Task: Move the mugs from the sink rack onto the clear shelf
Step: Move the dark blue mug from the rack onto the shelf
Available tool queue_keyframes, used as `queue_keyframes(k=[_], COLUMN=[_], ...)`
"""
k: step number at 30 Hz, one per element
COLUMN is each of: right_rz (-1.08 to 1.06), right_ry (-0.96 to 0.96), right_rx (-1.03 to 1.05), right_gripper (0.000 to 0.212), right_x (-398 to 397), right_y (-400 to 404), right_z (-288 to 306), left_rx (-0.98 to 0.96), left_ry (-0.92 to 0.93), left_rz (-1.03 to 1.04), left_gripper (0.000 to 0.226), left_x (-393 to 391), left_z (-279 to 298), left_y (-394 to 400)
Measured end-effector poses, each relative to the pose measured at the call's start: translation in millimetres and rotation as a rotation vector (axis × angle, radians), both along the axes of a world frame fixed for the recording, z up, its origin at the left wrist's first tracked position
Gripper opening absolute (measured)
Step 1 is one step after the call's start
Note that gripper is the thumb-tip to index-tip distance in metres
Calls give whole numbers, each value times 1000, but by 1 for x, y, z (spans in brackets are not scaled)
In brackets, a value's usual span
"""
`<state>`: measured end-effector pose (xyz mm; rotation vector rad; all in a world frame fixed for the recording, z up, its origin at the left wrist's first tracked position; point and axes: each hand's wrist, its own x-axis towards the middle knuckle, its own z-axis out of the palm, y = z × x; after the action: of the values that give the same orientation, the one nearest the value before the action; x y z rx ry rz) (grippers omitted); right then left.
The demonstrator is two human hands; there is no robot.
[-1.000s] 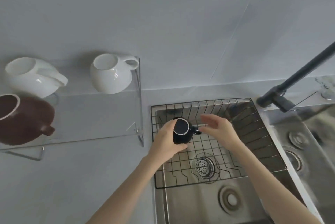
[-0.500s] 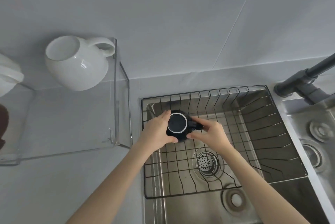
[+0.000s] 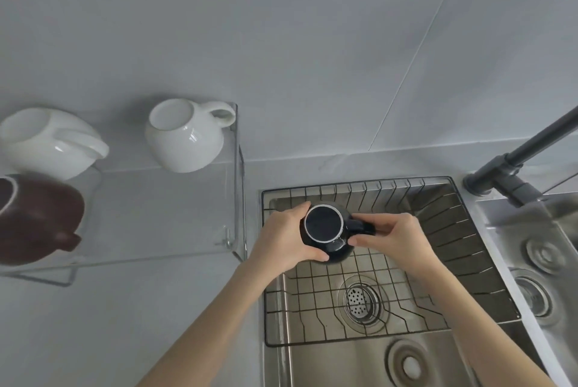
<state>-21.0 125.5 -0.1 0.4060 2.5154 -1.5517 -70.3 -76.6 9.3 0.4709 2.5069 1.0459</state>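
A dark navy mug with a pale rim is held upright over the black wire sink rack. My left hand wraps its left side. My right hand pinches its handle from the right. The clear shelf stands on the counter left of the sink. On it stand a round white mug at the back right, a second white mug at the back left, and a brown mug at the front left, cut by the frame edge.
The steel sink has a drain strainer under the rack. A dark faucet rises at the right, beside a second basin. A grey tiled wall stands behind. Grey counter lies in front of the shelf.
My right hand came in and took the mug's handle. The mug has risen slightly off the rack. The view swung, bringing the left mugs back into sight.
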Motion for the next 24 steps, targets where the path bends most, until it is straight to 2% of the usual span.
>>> queue_keyframes(k=[7, 12, 17, 24], right_rz=[169, 253, 316, 377], right_ry=[161, 286, 306, 247], right_rx=[68, 77, 56, 28], right_gripper=[35, 31, 27, 26], right_x=[4, -7, -25, -43], right_y=[-19, -71, -131, -180], right_z=[117, 174, 175, 138], left_rx=[86, 110, 30, -23], left_ry=[177, 278, 301, 234], left_rz=[-5, 67, 157, 207], left_gripper=[59, 61, 56, 58], left_x=[11, 12, 10, 0], left_z=[96, 151, 168, 141], left_y=[-29, -82, -140, -184])
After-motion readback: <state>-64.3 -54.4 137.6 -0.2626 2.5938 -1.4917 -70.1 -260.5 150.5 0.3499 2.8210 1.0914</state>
